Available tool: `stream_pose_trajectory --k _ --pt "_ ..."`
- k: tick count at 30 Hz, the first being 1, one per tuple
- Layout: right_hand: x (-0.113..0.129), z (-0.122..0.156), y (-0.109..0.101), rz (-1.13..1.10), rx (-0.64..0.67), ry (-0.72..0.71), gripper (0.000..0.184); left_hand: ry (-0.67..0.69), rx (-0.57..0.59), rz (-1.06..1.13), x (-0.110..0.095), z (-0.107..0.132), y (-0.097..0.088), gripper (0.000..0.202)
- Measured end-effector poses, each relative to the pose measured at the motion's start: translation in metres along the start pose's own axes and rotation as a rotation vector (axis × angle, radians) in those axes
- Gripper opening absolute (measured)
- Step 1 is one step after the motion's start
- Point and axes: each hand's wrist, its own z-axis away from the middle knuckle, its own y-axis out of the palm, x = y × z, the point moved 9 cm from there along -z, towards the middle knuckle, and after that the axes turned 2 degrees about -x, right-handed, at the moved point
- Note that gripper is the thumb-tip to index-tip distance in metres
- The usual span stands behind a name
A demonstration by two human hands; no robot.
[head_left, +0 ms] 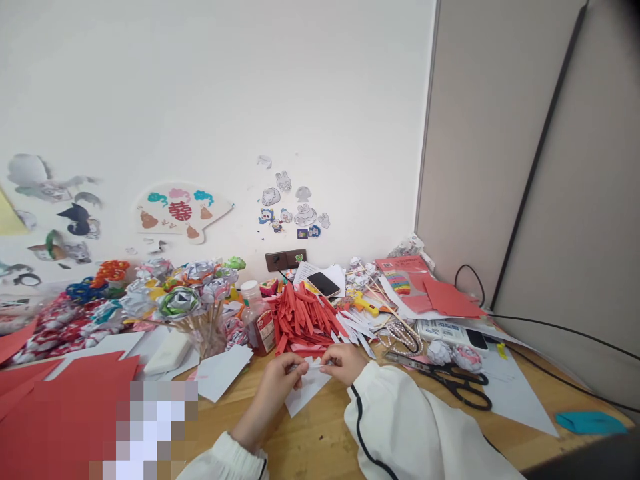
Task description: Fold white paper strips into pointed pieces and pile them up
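Observation:
Near the middle of the table, a piece of white paper (304, 395) is between my two hands, its lower corner hanging toward me. My left hand (281, 380) pinches its upper left part with thumb and fingers. On the opposite side, my right hand (346, 364) is closed at the paper's upper right edge. The fingers hide the top fold or edge. Just beyond my hands lies a big heap of folded red paper strips (305, 319), with white paper strips (356, 327) on its right.
Black-handled scissors (463, 387) lie right of my hands, near a string of beads (400, 339). A bottle (259, 320) stands back left, beside a bundle of sticks (206, 330). Paper flowers (180, 301), red sheets (85, 393), a phone (324, 284) and a yellow glue gun (364, 303) crowd the table.

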Motion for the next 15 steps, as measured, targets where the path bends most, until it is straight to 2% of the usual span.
stream_pose_trajectory --k 5,10,15 --pt "-0.004 0.002 0.007 -0.036 -0.002 0.000 0.004 0.129 0.084 -0.141 -0.015 0.003 0.011 0.019" --pt "-0.002 0.003 0.014 -0.080 0.005 0.003 0.004 0.135 0.086 -0.221 -0.014 0.004 0.016 0.018" --pt "-0.009 0.003 0.016 -0.196 0.019 0.098 0.023 0.154 0.104 -0.241 -0.016 0.006 0.019 0.016"
